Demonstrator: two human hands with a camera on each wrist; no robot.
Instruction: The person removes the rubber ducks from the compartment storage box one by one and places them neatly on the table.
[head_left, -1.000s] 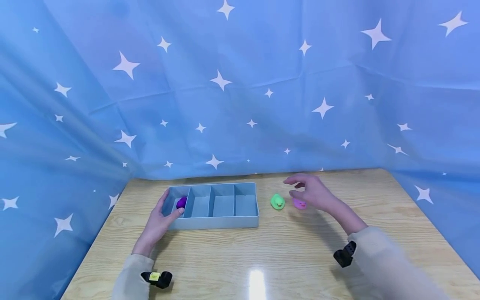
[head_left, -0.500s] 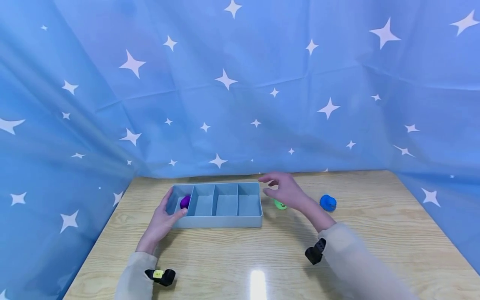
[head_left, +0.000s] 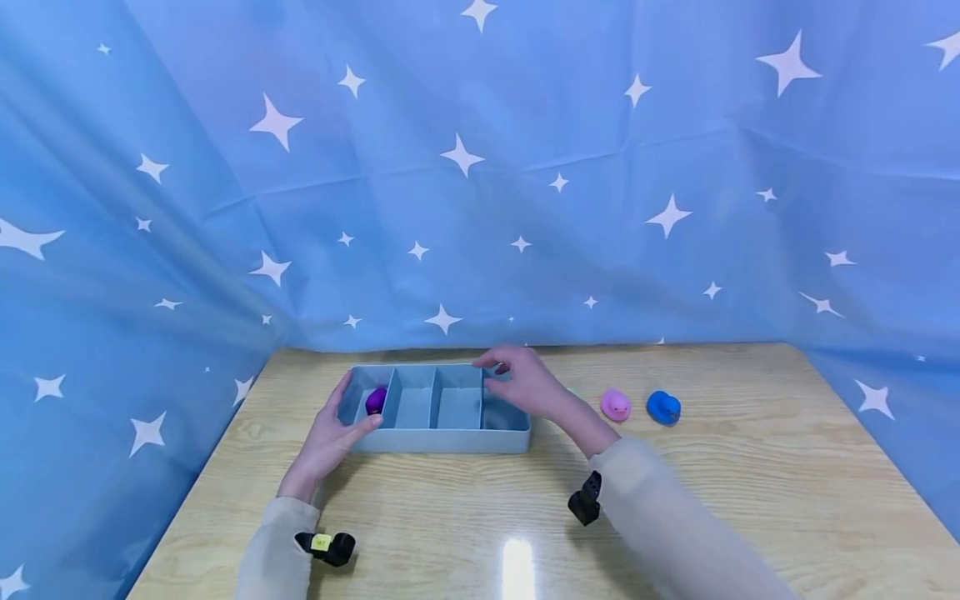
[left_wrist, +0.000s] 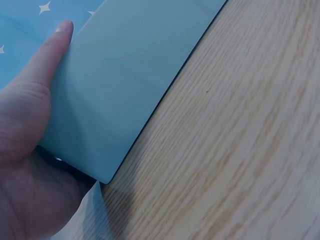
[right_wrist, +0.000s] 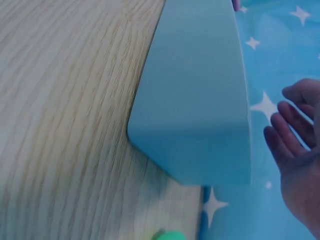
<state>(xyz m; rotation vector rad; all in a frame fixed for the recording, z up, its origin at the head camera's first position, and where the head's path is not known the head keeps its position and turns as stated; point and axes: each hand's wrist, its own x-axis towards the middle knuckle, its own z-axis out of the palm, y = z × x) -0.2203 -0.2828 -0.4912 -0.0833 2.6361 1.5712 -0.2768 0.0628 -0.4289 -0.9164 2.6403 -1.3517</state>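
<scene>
My left hand (head_left: 326, 442) grips the left end of a blue-grey divided box (head_left: 442, 442), thumb along the front rim and fingers at the outer side. In the left wrist view the thumb (left_wrist: 47, 57) lies against the box wall. A small round purple toy (head_left: 377, 400) sits in the leftmost compartment. My right hand (head_left: 521, 383) hovers over the rightmost compartment, fingers loosely bent with nothing between them. The right wrist view shows this hand (right_wrist: 300, 145) apart from the box wall (right_wrist: 195, 85).
A pink rubber duck (head_left: 616, 405) and a blue rubber duck (head_left: 663, 407) stand on the wooden table (head_left: 450, 517) right of the box. A green duck (right_wrist: 171, 235) is mostly hidden behind my right hand in the head view. A star-patterned blue cloth (head_left: 480, 208) hangs behind.
My right hand has moved left, from above the pink duck, past the green duck, to over the box's right end. The pink and blue ducks are uncovered. My left hand keeps its hold.
</scene>
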